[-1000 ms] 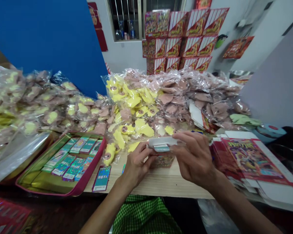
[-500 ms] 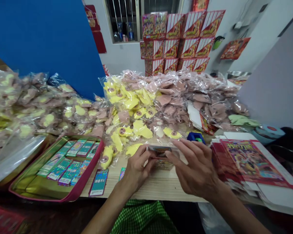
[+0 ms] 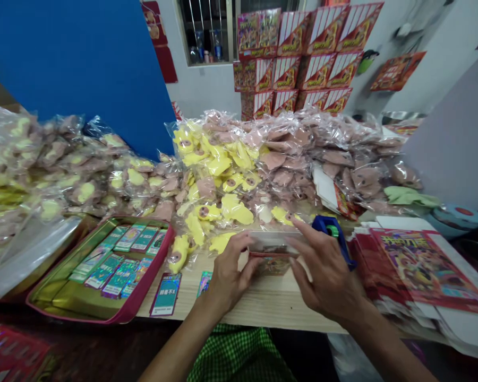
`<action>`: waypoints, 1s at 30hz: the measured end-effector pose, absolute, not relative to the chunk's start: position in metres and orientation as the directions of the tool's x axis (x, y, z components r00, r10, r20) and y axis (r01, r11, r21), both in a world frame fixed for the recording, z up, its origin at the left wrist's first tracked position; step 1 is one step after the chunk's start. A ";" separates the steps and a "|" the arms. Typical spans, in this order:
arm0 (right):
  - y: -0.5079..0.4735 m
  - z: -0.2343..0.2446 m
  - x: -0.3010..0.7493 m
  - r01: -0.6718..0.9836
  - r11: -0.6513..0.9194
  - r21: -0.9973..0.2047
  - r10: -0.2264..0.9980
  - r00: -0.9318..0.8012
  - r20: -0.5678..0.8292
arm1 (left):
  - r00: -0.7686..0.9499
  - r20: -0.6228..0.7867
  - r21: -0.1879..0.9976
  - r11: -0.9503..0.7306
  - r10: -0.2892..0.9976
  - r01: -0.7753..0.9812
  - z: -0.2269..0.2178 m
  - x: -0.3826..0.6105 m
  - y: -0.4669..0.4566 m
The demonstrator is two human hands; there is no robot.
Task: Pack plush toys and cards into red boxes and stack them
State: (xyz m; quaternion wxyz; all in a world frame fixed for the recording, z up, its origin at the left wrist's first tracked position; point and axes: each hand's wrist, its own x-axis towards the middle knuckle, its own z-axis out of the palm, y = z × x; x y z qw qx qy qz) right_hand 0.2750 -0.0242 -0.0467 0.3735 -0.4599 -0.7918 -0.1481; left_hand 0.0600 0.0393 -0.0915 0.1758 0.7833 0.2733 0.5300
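Note:
Above the front of the wooden table, a small printed box (image 3: 271,263) with a pale upper face is between my two hands. My left hand (image 3: 228,273) grips its left end, thumb in front and fingers behind. At the right end, my right hand (image 3: 325,276) has its fingertips on the top and side, with the thumb lower down. The picture on the box is too blurred to make out. Just behind my right hand stands a blue tape dispenser (image 3: 334,233). A teal card (image 3: 165,295) and a partly hidden second card (image 3: 204,283) lie left of my left hand.
At the left is a gold tray (image 3: 63,300) with a pink rim, holding several cards. Bagged yellow and pinkish-brown figures (image 3: 235,208) pile up along the back. Flattened red cartons (image 3: 430,265) are stacked at the right. Red display boxes (image 3: 287,71) rise behind.
The box has turned so that more of its pale upper face and printed front show. My right fingers, spread over its right part before, now rest at its right end. The camera view has shifted slightly.

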 end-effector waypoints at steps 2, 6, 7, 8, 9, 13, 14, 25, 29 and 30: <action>-0.026 -0.058 0.280 0.817 0.506 -0.275 0.659 -0.161 0.735 | 0.174 0.741 0.613 -0.759 0.649 0.220 -0.101 0.061 0.039; -0.022 -0.080 0.285 0.772 0.503 -0.389 0.719 -0.124 0.684 | 0.181 0.752 0.601 -0.773 0.633 0.205 -0.111 0.061 0.040; -0.020 -0.083 0.286 0.765 0.521 -0.379 0.708 -0.139 0.692 | 0.196 0.763 0.586 -0.787 0.616 0.194 -0.111 0.061 0.041; -0.018 -0.084 0.286 0.761 0.530 -0.373 0.697 -0.141 0.703 | 0.198 0.773 0.576 -0.798 0.602 0.179 -0.112 0.062 0.041; -0.016 -0.084 0.286 0.763 0.527 -0.375 0.690 -0.127 0.712 | 0.191 0.775 0.578 -0.798 0.602 0.167 -0.113 0.063 0.041; -0.008 -0.080 0.287 0.770 0.515 -0.376 0.690 -0.113 0.715 | 0.137 0.729 0.650 -0.741 0.670 0.166 -0.118 0.065 0.041; -0.007 -0.078 0.286 0.764 0.536 -0.358 0.683 -0.143 0.717 | 0.137 0.734 0.644 -0.746 0.665 0.169 -0.119 0.065 0.042; -0.008 -0.059 0.279 0.781 0.508 -0.363 0.728 -0.163 0.666 | -0.133 0.630 0.764 -0.641 0.765 -0.073 -0.107 0.094 0.036; -0.010 -0.066 0.276 0.802 0.475 -0.362 0.715 -0.113 0.689 | -0.118 0.680 0.728 -0.686 0.723 -0.004 -0.111 0.096 0.034; -0.011 -0.068 0.276 0.799 0.480 -0.362 0.717 -0.120 0.687 | -0.060 0.721 0.692 -0.720 0.690 0.043 -0.111 0.093 0.034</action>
